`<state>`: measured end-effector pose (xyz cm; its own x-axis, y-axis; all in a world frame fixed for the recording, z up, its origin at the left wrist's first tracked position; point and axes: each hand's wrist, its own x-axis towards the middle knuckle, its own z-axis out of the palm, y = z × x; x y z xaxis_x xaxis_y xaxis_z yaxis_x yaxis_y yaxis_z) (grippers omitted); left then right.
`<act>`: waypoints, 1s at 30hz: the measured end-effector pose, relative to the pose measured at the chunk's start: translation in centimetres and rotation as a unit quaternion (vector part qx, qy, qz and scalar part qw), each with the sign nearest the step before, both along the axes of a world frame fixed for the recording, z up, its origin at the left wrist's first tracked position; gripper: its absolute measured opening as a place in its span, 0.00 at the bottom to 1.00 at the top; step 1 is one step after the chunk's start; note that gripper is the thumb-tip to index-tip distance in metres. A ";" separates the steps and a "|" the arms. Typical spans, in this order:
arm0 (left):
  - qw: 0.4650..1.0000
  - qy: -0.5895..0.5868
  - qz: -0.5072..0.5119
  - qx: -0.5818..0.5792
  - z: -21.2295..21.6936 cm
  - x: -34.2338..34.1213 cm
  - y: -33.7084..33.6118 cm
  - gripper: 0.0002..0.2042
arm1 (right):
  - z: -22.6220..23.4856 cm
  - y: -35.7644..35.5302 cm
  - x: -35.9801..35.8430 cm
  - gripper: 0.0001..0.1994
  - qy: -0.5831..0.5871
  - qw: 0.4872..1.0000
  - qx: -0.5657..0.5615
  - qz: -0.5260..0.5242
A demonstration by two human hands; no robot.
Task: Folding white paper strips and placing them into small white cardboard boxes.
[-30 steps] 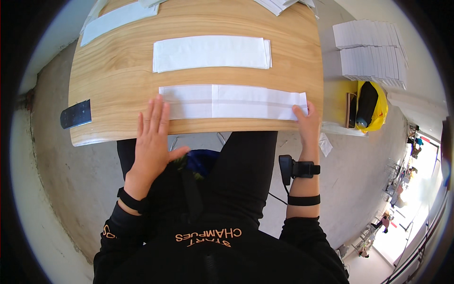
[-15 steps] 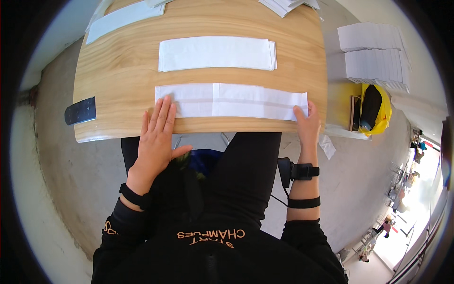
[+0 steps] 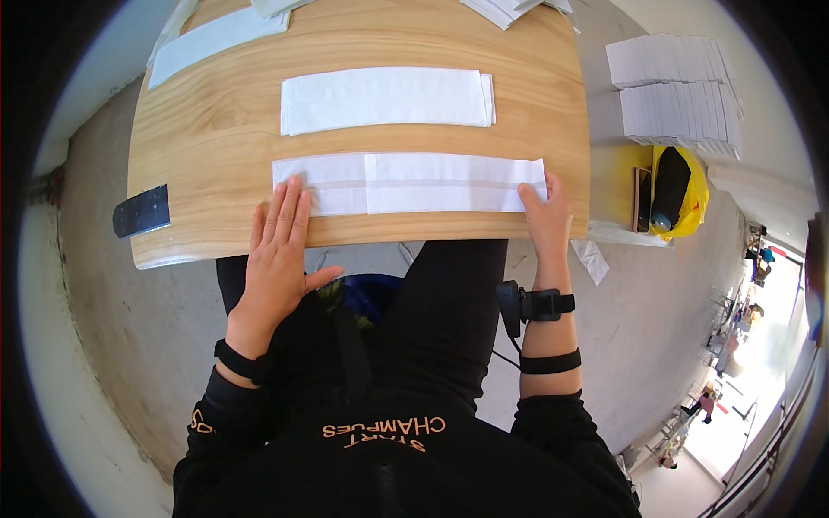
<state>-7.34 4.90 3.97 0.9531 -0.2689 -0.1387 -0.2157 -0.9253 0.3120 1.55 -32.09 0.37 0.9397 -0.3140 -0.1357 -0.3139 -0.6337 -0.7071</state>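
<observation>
Two long, narrow white paper strips lie end over end along the table's near side. The left strip (image 3: 332,188) is partly covered by the right strip (image 3: 449,186), whose straight left edge crosses it. My left hand (image 3: 278,233) rests flat on the left strip's end, fingers stretched out and thumb spread. At the other end, my right hand (image 3: 548,211) pinches the right strip, thumb on top and fingers curled round the edge. What lies beneath the overlap is hidden.
Beyond the strips lies a stack of similar white strips (image 3: 384,99). More white paper (image 3: 220,45) is at the far left. A dark phone-like slab (image 3: 142,211) overhangs the left edge. Stacked white paper (image 3: 678,112) and a yellow bag (image 3: 693,203) stand to the right.
The right strip has slid a little left over the left strip, with my right hand on its end. My left hand stays flat in place. The whole view has shifted slightly.
</observation>
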 end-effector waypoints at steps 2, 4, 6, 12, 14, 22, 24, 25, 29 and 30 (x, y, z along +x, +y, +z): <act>1.000 0.003 0.000 -0.001 -0.1 0.0 -0.1 0.51 | 0.4 0.2 0.0 0.26 0.006 1.000 0.001 -0.004; 1.000 0.002 0.006 -0.001 -0.2 -0.1 0.1 0.51 | 0.9 0.5 0.0 0.26 0.011 1.000 0.002 -0.008; 1.000 0.000 0.007 -0.003 -0.3 -0.2 0.1 0.51 | 1.7 0.9 -0.2 0.26 0.045 0.998 -0.037 -0.025; 1.000 0.002 0.008 -0.021 -0.1 0.0 0.1 0.51 | 1.9 -1.9 -0.9 0.21 0.018 0.976 -0.216 -0.028; 1.000 0.008 0.012 -0.023 0.1 0.2 -0.1 0.50 | 1.6 -2.0 -1.1 0.19 -0.056 0.972 -0.227 -0.009; 0.971 -0.102 0.149 -0.157 0.1 0.9 0.2 0.26 | 4.5 9.5 -0.8 0.16 -0.109 0.979 0.001 0.174; 0.966 -0.120 0.198 -0.112 -0.1 1.3 1.2 0.20 | 4.0 11.2 -0.5 0.17 -0.101 0.972 0.015 0.210; 0.957 -0.138 0.244 -0.073 -0.4 1.5 1.5 0.15 | 3.7 11.6 -0.3 0.18 -0.089 0.971 0.002 0.221; 0.950 -0.151 0.268 -0.046 -0.9 2.1 1.3 0.13 | 2.9 13.1 -0.3 0.19 -0.055 0.968 -0.007 0.243; 0.952 -0.142 0.269 -0.024 -0.7 2.2 1.0 0.12 | 2.7 13.2 -0.4 0.19 -0.055 0.968 -0.006 0.245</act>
